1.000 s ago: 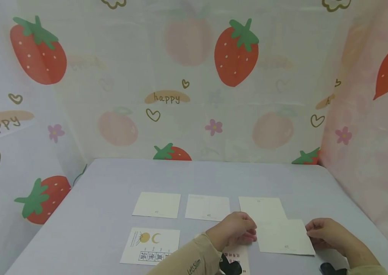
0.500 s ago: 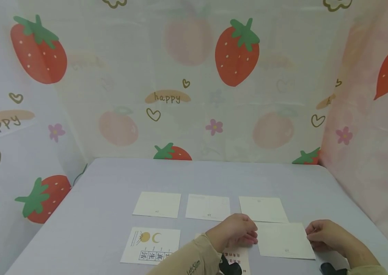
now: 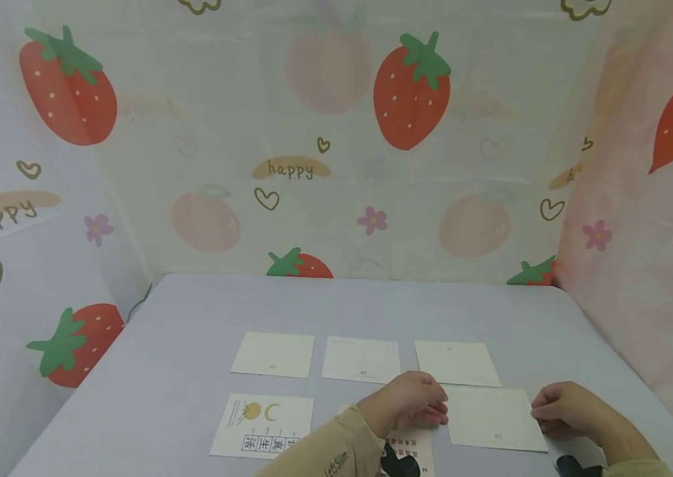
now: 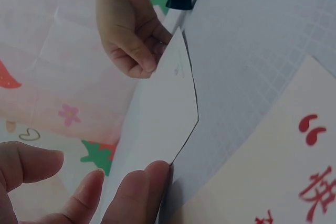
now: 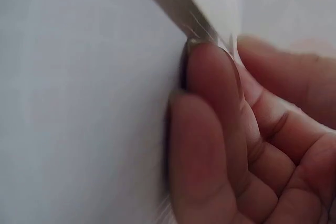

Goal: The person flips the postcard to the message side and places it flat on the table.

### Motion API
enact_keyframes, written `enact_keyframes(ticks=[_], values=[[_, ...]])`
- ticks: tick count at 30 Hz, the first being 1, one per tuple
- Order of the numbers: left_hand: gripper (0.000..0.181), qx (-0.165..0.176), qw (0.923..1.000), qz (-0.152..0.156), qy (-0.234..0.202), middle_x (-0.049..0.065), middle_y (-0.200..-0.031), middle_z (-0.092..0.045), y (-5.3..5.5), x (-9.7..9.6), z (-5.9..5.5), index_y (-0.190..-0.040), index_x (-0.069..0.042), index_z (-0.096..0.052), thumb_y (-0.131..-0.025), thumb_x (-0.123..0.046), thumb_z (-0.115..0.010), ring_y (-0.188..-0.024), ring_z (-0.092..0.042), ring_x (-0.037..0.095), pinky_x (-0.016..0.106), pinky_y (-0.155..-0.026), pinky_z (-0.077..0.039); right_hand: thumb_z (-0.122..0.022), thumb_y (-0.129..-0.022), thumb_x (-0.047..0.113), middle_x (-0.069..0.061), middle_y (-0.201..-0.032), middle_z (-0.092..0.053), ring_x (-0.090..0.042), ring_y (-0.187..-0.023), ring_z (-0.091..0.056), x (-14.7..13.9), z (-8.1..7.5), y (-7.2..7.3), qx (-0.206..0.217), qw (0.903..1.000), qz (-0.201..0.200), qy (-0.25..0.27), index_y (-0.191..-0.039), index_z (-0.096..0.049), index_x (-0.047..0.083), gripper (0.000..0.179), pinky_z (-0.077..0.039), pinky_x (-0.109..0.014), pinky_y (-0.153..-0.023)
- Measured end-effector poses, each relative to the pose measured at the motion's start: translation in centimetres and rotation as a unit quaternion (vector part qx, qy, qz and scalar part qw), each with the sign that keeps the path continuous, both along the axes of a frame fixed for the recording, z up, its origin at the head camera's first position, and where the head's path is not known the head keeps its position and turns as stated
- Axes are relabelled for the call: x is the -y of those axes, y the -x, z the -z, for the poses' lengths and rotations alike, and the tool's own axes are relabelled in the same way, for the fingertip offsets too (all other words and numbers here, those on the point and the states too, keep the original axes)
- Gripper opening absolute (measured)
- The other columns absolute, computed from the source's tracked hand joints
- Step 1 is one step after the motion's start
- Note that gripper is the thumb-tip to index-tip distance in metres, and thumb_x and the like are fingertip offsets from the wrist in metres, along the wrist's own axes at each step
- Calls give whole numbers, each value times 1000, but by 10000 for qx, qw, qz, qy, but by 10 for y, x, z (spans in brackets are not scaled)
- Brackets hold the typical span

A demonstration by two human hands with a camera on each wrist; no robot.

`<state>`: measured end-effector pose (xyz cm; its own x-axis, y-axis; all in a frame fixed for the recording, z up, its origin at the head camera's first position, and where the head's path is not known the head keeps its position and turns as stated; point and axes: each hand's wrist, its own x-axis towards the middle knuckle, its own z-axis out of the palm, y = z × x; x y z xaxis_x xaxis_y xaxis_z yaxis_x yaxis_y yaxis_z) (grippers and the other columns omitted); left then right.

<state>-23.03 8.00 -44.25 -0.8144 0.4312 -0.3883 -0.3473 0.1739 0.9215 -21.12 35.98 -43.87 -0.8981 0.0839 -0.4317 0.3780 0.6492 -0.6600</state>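
Right grip (image 3: 575,416): we pinch the blank card (image 3: 494,417) by its right edge.
Left grip (image 3: 406,400): loosely parted, we touch the blank card's left edge.

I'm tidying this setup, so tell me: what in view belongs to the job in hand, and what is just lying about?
Likely the job:
left hand
right hand
held card
back-row cards
moon card
red-print card

Apparently just around:
strawberry backdrop
dark cord
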Motion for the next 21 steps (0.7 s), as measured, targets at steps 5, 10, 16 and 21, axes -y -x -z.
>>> enact_keyframes(ticks=[5,10,16,21], values=[[8,-60,10000,20,-24,15,-79,-64,-1,0,0,-80,-2,-58,-86,-8,-57,-72,-67,23,28,-65,-55,-68,-77,12,-2,-67,-60,-16,-63,-56,-1,-1,-1,15,9998,-32,-196,-75,-61,2,11,-50,-30,-58],[8,-32,9999,83,-96,15,-80,-64,-2,1,-1,-80,-2,-58,-86,-8,-57,-73,-67,25,29,-66,-55,-68,-77,11,-2,-67,-60,-16,-63,-57,-2,-4,-1,36,9998,7,-210,-75,-60,3,12,-50,-30,-58],[7,-71,9999,82,-109,14,-80,-64,0,2,0,-82,-1,-59,-86,-7,-57,-72,-67,24,29,-66,-55,-66,-78,10,-2,-68,-61,-15,-64,-58,-2,-5,0,-6,9998,-31,-181,-77,-61,2,10,-50,-30,-59],[7,-142,9999,40,-81,12,-81,-65,2,5,0,-84,-1,-60,-85,-7,-58,-72,-66,21,28,-65,-55,-63,-81,9,-2,-70,-62,-15,-66,-59,-4,-6,2,-71,10000,8,-16,-81,-62,0,8,-51,-31,-60]])
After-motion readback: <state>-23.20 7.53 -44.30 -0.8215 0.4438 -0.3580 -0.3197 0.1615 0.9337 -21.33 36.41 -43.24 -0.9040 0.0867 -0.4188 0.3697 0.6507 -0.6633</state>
